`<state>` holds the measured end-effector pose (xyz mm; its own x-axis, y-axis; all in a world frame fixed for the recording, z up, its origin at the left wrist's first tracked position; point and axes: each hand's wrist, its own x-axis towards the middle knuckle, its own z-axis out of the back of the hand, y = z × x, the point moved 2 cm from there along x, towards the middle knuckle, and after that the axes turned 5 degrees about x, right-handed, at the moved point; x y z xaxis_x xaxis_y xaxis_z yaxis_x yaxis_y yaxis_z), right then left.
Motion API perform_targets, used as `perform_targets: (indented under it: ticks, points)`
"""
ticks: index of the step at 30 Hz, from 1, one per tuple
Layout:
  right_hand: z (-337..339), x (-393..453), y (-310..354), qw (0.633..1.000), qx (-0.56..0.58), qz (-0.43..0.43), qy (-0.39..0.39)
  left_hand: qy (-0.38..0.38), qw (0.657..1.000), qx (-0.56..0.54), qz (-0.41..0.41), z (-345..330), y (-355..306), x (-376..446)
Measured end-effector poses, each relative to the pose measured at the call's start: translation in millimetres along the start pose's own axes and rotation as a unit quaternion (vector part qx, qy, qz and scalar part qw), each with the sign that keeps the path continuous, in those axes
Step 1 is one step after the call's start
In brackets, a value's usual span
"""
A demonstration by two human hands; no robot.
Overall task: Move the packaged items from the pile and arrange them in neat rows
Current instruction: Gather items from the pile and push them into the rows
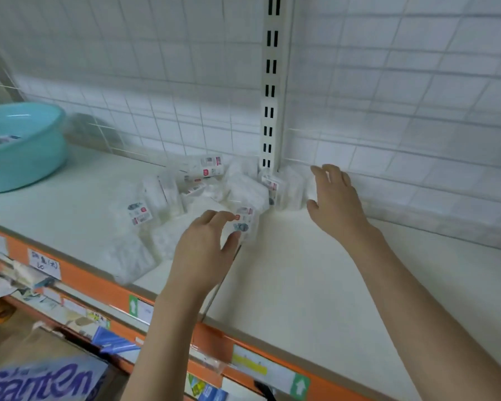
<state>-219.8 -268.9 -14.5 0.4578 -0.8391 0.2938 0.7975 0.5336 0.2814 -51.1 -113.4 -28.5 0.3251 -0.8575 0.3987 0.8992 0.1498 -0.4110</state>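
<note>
Teal basin [21,146], white packages [162,195], orange shelf edge [99,282]

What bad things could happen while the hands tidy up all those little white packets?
1. The left hand pinches one packet at the edge of the pile; with that small grip it might slip out.
2. The packets lean on each other loosely, so pulling one out may make others slide.
3. Some clear packets lie near the orange shelf edge; a bump could knock them off.
</note>
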Motion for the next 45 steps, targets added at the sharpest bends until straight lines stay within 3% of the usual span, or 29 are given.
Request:
perform_targets:
  ticks: [4,7,13,19,23,30,34,39,45]
  points:
    - [-16,21,-7,0.999,-0.044,-0.024,0.002,0.006,1.0,-0.008,-0.027,-4,9,7]
    - [-21,21,-12,0.998,-0.056,-0.016,-0.037,0.006,0.999,-0.012,-0.044,-8,7,18]
    - [-18,13,-3,0.998,0.013,-0.008,-0.055,0.029,0.996,0.022,-0.08,-9,-10,57]
    - [-12,-19,-12,0.998,0.029,-0.026,-0.045,0.099,0.976,0.166,-0.104,-23,-14,97]
    - [-4,-44,-19,0.995,0.057,-0.047,-0.061,0.103,0.97,0.19,-0.108,-34,-15,99]
    - [22,-92,-27,0.98,0.144,-0.067,-0.118,0.035,0.993,0.065,-0.093,-28,-38,76]
    - [43,-128,-45,0.969,0.194,-0.049,-0.146,-0.021,0.991,-0.022,-0.132,-29,-78,42]
    - [78,-185,-96,0.943,0.238,-0.008,-0.233,-0.054,0.973,-0.171,-0.143,-49,-153,-10]
    - [132,-252,-192,0.94,0.225,0.036,-0.256,-0.102,0.964,-0.197,-0.144,-88,-266,-68]
